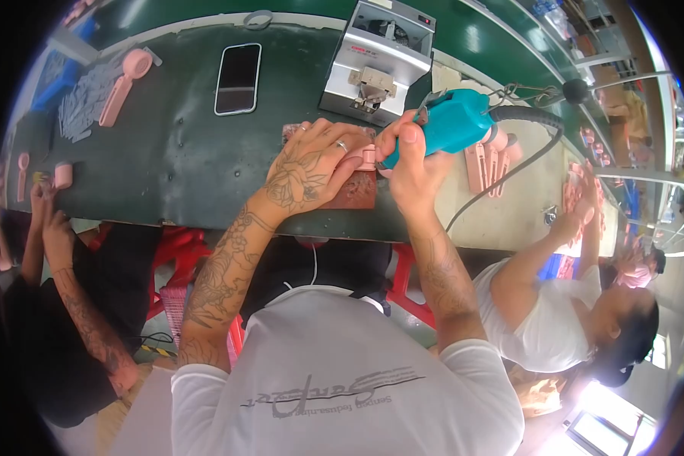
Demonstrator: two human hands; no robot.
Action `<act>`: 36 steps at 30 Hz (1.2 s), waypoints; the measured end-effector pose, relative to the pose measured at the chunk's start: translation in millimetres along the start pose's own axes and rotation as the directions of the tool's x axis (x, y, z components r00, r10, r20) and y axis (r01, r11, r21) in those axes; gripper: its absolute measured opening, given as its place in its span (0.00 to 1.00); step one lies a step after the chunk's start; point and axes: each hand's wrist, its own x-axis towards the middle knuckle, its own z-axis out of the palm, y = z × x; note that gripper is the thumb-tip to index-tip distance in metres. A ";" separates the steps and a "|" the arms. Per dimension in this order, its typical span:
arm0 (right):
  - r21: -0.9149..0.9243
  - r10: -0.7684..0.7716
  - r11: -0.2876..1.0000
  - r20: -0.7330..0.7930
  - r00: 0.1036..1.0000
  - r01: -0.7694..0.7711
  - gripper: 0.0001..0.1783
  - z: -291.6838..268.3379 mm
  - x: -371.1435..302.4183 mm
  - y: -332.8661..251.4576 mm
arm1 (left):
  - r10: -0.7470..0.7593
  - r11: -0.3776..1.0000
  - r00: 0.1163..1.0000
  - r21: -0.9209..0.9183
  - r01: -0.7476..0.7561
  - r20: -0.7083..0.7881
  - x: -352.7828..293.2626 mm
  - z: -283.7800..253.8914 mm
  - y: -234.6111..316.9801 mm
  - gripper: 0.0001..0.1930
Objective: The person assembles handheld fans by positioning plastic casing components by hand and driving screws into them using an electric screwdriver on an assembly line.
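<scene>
My left hand point(311, 163), tattooed and wearing rings, lies over a pink plastic part point(368, 158) and presses it down with closed fingers. Most of that part is hidden under the hand; its short round end shows by the thumb. Beneath them is a reddish-brown pad point(353, 194) on the dark green table. My right hand point(418, 167) is wrapped round a teal electric screwdriver point(456, 121), tilted with its front end toward the pink part. Whether the tip touches the part is hidden by my fingers.
A silver machine point(376, 64) stands just beyond my hands. Left of it lies a phone point(238, 79). Pink handles point(488, 169) sit at right, under the screwdriver's black cable point(536, 156). Grey strips point(91, 95) and a pink piece point(121, 91) lie far left. Co-workers point(570, 311) work on both sides.
</scene>
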 end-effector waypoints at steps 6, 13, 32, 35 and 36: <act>0.059 0.007 0.998 0.010 1.000 -0.008 0.21 8.9 -1.8 -3.2 | 0.000 1.000 0.998 -0.022 -0.002 -0.058 -5.0 -5.4 -1.0 0.17; 0.381 -0.038 0.924 0.004 0.999 0.033 0.29 -15.9 -53.1 -36.8 | 0.193 0.977 0.975 0.115 -0.180 -0.112 -36.2 -20.6 7.7 0.12; 0.150 0.210 0.970 -0.107 0.972 -0.193 0.40 -39.2 -118.5 -55.9 | -0.089 0.913 0.996 -0.400 0.082 0.001 80.6 73.7 64.1 0.21; 0.202 0.186 0.967 -0.144 0.972 -0.155 0.35 -40.7 -125.5 -62.0 | -0.287 0.887 0.851 -0.213 0.409 0.439 147.3 102.7 108.5 0.30; 0.162 0.210 0.969 -0.146 0.967 -0.186 0.38 -40.2 -128.0 -65.9 | -0.322 0.901 0.854 -0.146 0.410 0.409 156.3 126.1 105.5 0.34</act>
